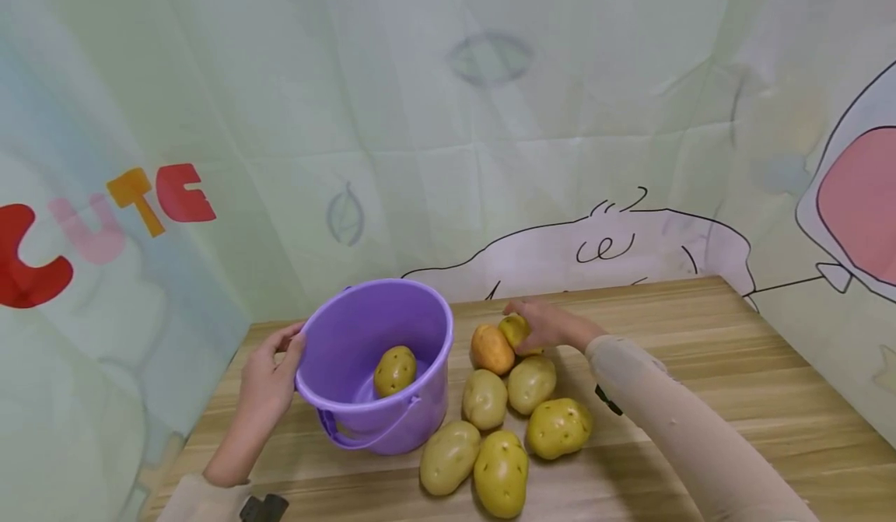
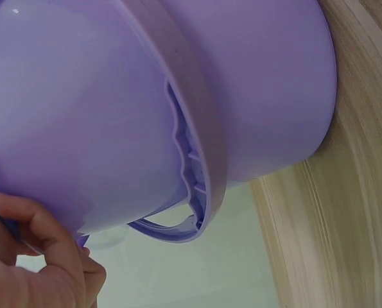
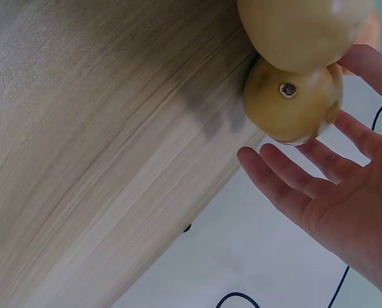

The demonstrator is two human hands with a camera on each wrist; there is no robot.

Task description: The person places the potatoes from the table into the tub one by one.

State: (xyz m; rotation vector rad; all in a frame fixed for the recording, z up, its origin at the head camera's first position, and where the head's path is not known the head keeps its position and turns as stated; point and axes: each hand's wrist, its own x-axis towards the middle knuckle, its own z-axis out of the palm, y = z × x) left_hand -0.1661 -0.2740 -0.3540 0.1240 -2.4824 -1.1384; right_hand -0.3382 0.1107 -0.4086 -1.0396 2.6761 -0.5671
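A purple bucket (image 1: 423, 421) stands at the left of the table, with one yellow potato (image 1: 395, 371) inside it. My left hand (image 1: 269, 378) grips the bucket's rim at its left side, thumb and fingers pinching the edge in the left wrist view. At the back of a cluster, my right hand (image 1: 556, 326) reaches round a small yellow potato (image 3: 293, 106). Its fingers are loosely bent and spread beside that potato in the right wrist view; firm contact cannot be made out. An orange-brown potato (image 1: 492, 348) and a pale potato (image 1: 532, 384) lie close by.
Several more potatoes lie nearer the front, among them a pale one (image 1: 450, 457) beside the bucket and a yellow one (image 1: 500, 473). The bucket's handle (image 2: 210, 147) hangs down its side. A printed curtain (image 1: 448, 156) rises behind the wooden table (image 1: 700, 359).
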